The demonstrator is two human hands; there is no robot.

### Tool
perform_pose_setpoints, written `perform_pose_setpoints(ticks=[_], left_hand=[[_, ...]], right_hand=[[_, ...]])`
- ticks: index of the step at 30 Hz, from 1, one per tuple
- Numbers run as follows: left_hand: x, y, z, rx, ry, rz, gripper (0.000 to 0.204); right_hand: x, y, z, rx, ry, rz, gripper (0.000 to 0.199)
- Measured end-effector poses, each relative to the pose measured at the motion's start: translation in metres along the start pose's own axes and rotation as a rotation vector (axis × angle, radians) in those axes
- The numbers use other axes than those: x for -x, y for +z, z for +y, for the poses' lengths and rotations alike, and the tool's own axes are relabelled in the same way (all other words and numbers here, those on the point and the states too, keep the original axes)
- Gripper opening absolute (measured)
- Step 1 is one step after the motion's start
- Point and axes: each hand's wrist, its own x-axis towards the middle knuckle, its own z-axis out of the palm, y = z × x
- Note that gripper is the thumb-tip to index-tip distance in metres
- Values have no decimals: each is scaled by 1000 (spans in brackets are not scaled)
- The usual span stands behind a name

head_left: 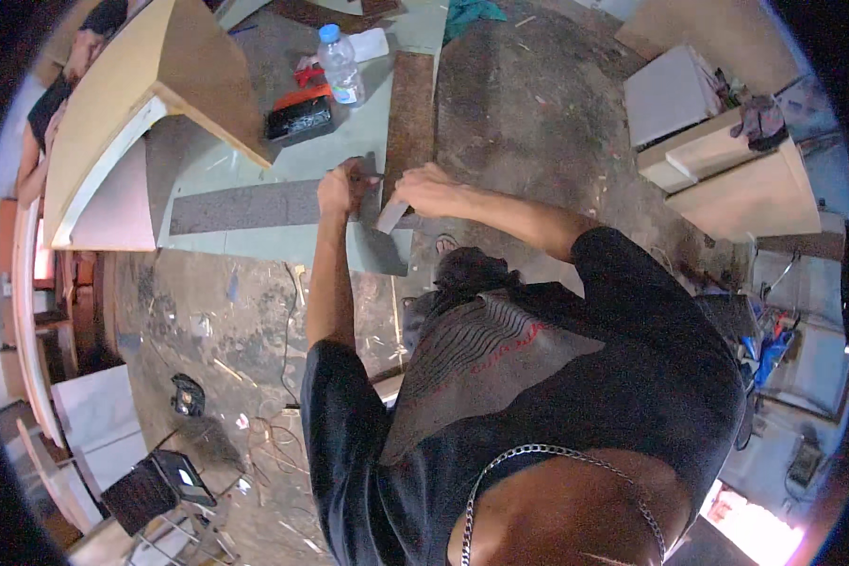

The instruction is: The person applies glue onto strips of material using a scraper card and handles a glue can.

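Observation:
My left hand [337,191] is at the right end of a long grey-brown strip [245,208], which lies across a pale green tabletop [283,247]. Its fingers are bent closed, and what they grip is hidden. Just right of it, by the table's corner, my right hand [431,192] is closed around a flat, light-coloured piece [390,217] that points down toward me. The kind of that piece is not clear. A second brown strip [412,108] runs along the table's right edge, beyond my right hand.
On the table stand a clear bottle with a blue cap [341,71] and a black box-shaped item [299,120]. A large wooden panel piece [151,85] rises at the left, with another person's arm [38,165] behind it. Cabinet parts [726,170] stand right; cables [274,439] and scraps litter the floor.

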Motion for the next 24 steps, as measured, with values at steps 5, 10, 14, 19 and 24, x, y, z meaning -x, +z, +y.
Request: perform_pose_setpoints(ticks=[5,10,14,19,24], left_hand=[[-26,8,4,63,61,-117,73],[-32,9,5,-48,100,-97,104],[-40,6,-1,-53,107,-142,114],[-47,10,5,-23,183,-218,123],[-55,15,-9,-11,308,-156,126]], right_hand=[[-4,1,5,-18,-9,-57,23],[-7,1,4,-11,-37,115,7],[0,15,5,-86,-91,239,10],[21,24,-11,-76,70,236,8],[20,35,-17,-90,204,391,6]])
